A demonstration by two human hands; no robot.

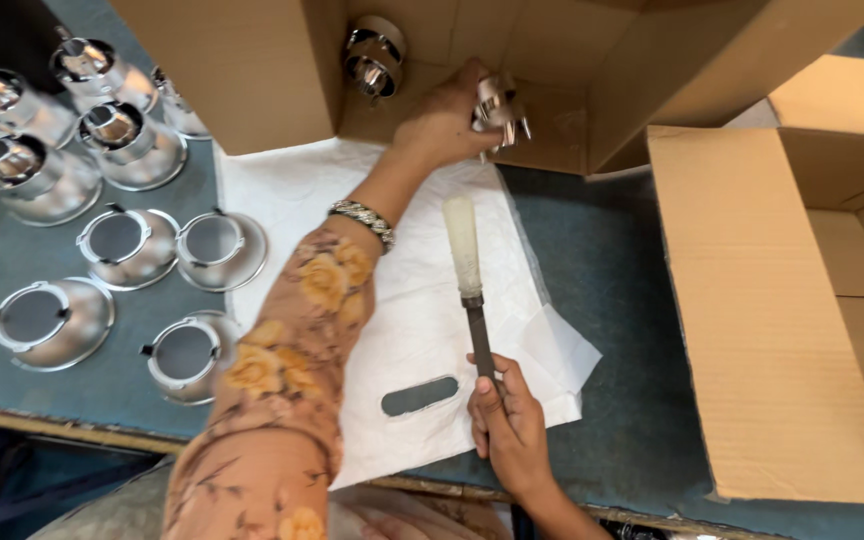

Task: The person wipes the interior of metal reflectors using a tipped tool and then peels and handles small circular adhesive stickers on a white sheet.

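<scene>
Your left hand (pixel 442 125) grips a shiny metal fitting (pixel 500 105) inside the far cardboard box (pixel 252 70); your right hand (pixel 507 425) clasps a brush (pixel 467 270) over the white bag (pixel 402 300).

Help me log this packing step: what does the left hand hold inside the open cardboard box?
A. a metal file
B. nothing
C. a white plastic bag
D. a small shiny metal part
D: the left hand grips a small shiny metal part inside the cardboard box.
</scene>
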